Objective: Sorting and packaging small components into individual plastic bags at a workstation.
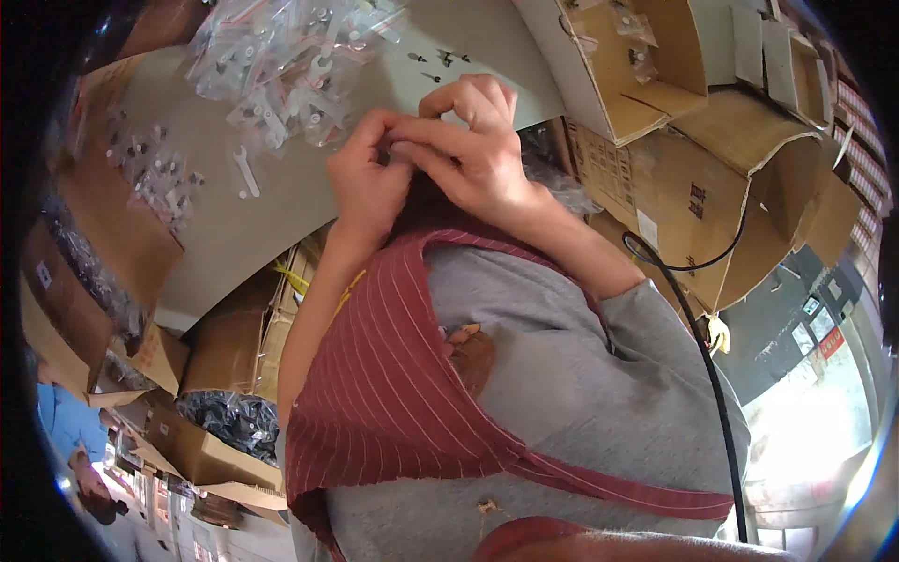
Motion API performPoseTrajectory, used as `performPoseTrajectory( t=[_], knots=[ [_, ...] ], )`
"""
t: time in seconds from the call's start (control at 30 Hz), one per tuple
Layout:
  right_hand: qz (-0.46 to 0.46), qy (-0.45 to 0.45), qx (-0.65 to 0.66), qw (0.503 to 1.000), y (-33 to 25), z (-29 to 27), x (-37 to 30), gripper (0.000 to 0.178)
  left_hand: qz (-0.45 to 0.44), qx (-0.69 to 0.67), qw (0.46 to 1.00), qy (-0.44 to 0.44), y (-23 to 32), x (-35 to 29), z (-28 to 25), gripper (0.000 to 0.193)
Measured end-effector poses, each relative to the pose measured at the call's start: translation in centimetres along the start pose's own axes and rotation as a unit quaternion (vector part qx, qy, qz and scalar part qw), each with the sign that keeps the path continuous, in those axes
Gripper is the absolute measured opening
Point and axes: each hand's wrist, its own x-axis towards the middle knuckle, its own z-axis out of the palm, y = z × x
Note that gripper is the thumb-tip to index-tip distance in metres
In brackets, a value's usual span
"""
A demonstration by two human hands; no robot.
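At the near edge of the grey-green, smooth-topped bench (pixel 295 201), the bare left hand (pixel 368 183) and the bare right hand (pixel 476 155) meet, fingers curled and thumbs drawn in close to one another. Whether anything is pinched between the fingertips cannot be told, since the knuckles cover that spot. Just beyond the right hand lie a few small, dark, screw-like pieces (pixel 447 59), loose on the bench. To the left, a heaped pile of clear plastic bags (pixel 290 84) holds pale metal wrenches and small white parts, with a single flat, silver, open-ended wrench (pixel 247 171) lying just beside it; farther left is a loose scatter of small white and dark parts (pixel 171 197). If a small part is in those fingers, a loose pinch could let it slip past the bench edge onto the maroon, white-striped apron (pixel 375 393). The knuckles or a forward-swinging wrist could knock the dark pieces away, and a sleeve-high reach leftward might drag the slippery bags over the lone wrench, hiding it.
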Motion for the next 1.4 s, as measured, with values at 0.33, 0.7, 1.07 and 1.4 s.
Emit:
performPoseTrajectory(
  t=[0.33, 0.7, 1.07, 1.4],
  knots=[
    [0.122, 0.028, -0.016, 0.992, 2.8, -0.9, -0.4, 0.020, -0.051, 0.053, 0.997, -0.025, -0.3, 0.0, 0.5, 0.013],
    [0.068, -0.002, -0.122, 0.990, 4.8, 0.6, -0.1, 0.023, -0.054, 0.052, 0.997, 0.012, 0.2, 0.1, 1.1, 0.015],
    [0.307, 0.034, 0.562, 0.767, 0.5, -3.5, 1.4, 0.012, -0.050, -0.013, 0.999, 0.007, 0.0, -0.1, 0.4, 0.012],
    [0.211, 0.062, 0.666, 0.713, -1.4, -4.9, 1.3, 0.016, -0.047, -0.036, 0.998, 0.011, 2.4, -0.2, 0.2, 0.010]
  ],
)
